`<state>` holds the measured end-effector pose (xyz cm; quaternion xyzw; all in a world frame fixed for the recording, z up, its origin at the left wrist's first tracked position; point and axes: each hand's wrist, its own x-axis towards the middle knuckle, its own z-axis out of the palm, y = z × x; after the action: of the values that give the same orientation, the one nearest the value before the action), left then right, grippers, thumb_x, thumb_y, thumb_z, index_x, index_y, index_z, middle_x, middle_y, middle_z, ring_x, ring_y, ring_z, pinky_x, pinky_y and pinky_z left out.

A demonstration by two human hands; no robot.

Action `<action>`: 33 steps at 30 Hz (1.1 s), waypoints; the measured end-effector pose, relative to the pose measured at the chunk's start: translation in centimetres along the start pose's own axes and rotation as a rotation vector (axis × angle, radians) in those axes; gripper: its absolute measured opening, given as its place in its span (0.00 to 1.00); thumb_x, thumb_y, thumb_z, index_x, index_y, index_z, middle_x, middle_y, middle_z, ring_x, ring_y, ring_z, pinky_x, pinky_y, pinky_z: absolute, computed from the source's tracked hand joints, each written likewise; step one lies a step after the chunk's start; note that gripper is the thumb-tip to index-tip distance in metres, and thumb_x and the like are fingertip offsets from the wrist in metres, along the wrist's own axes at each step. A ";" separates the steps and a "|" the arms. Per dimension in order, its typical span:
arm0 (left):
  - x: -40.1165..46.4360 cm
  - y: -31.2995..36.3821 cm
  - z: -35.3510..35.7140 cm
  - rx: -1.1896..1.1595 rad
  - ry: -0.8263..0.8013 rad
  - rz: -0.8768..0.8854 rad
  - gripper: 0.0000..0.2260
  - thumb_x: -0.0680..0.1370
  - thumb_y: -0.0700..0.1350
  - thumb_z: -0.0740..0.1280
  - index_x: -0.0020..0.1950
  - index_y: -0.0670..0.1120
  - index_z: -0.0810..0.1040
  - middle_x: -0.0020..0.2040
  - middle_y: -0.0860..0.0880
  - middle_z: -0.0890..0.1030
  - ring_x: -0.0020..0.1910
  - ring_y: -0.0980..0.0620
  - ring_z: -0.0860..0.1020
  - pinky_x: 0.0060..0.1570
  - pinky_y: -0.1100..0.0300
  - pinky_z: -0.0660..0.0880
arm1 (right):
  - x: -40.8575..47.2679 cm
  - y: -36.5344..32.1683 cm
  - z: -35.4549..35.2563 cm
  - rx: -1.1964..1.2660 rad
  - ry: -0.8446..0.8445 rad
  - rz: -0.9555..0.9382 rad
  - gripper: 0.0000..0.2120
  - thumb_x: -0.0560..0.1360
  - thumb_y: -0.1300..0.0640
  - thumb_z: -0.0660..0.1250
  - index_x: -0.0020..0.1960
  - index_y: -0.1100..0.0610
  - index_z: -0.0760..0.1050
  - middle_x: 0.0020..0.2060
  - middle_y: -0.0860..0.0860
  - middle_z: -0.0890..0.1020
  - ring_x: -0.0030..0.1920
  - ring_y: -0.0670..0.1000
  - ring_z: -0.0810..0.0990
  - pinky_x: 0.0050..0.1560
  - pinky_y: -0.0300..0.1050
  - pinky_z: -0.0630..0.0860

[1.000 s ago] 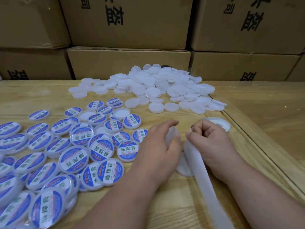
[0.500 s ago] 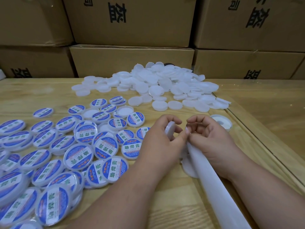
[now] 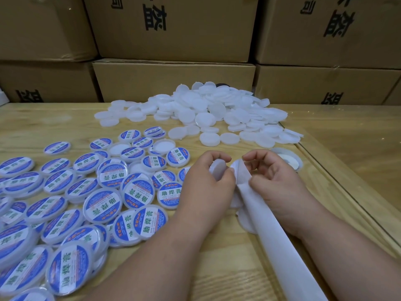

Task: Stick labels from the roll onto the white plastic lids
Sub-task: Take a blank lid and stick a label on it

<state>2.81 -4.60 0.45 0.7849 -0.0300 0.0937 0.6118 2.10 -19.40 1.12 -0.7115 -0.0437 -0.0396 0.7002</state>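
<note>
My left hand [image 3: 207,192] grips a plain white plastic lid [image 3: 218,171], held on edge near the table's middle. Right beside it my right hand [image 3: 275,181] pinches the end of the white label backing strip [image 3: 271,231], which runs from my fingers down toward the lower right corner. The strip's tip curls up next to the lid. A heap of unlabelled white lids [image 3: 208,114] lies at the back of the table. Several labelled lids [image 3: 102,205] with blue and white stickers spread over the left side.
The wooden table [image 3: 227,268] has a raised edge strip on the right [image 3: 338,192]. A white round piece [image 3: 286,158] sits behind my right hand. A few white lids [image 3: 244,220] lie under the strip. Cardboard boxes [image 3: 173,83] are stacked along the back.
Both hands lifted slightly and the lid in my left hand turned more upright. The strip's end now curls up between my hands, and my right fingers have opened out a little around it.
</note>
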 end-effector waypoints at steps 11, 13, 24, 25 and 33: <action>0.3 0.4 -0.2 -0.201 0.092 -0.076 0.10 0.66 0.48 0.65 0.44 0.59 0.80 0.36 0.58 0.82 0.38 0.50 0.80 0.36 0.57 0.76 | 0.3 -0.1 -0.3 0.054 0.027 0.026 0.23 0.61 0.65 0.58 0.51 0.49 0.78 0.49 0.50 0.79 0.47 0.51 0.75 0.46 0.49 0.68; 0.3 0.5 -0.3 -0.228 0.118 -0.091 0.11 0.66 0.48 0.64 0.44 0.60 0.81 0.36 0.59 0.81 0.37 0.48 0.80 0.37 0.55 0.76 | 0.3 0.0 -0.4 0.044 0.052 0.019 0.23 0.61 0.64 0.58 0.50 0.49 0.79 0.48 0.49 0.78 0.46 0.49 0.74 0.45 0.47 0.68; 0.2 0.8 -0.5 -0.318 0.072 -0.094 0.10 0.68 0.50 0.65 0.44 0.57 0.84 0.37 0.58 0.83 0.36 0.59 0.79 0.39 0.62 0.74 | -0.4 -0.1 0.4 -0.264 0.173 -0.333 0.22 0.73 0.68 0.70 0.50 0.40 0.77 0.33 0.41 0.73 0.29 0.43 0.71 0.32 0.30 0.68; 0.1 0.8 -0.6 -0.330 0.067 -0.094 0.10 0.68 0.50 0.65 0.44 0.55 0.85 0.36 0.57 0.84 0.36 0.59 0.79 0.38 0.63 0.74 | -0.5 -0.2 0.5 -0.282 0.170 -0.360 0.23 0.73 0.67 0.71 0.52 0.39 0.77 0.34 0.41 0.73 0.29 0.44 0.72 0.33 0.30 0.69; 0.1 0.6 -0.7 -0.310 -0.034 -0.086 0.09 0.69 0.52 0.65 0.44 0.58 0.85 0.36 0.54 0.84 0.33 0.59 0.80 0.37 0.63 0.75 | -0.6 -0.5 0.7 -0.318 0.187 -0.423 0.20 0.73 0.66 0.72 0.52 0.41 0.78 0.43 0.43 0.81 0.33 0.47 0.74 0.35 0.31 0.71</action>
<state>2.73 -4.09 1.22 0.6832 -0.0209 0.0482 0.7283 1.49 -18.74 1.51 -0.7808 -0.1196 -0.2565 0.5570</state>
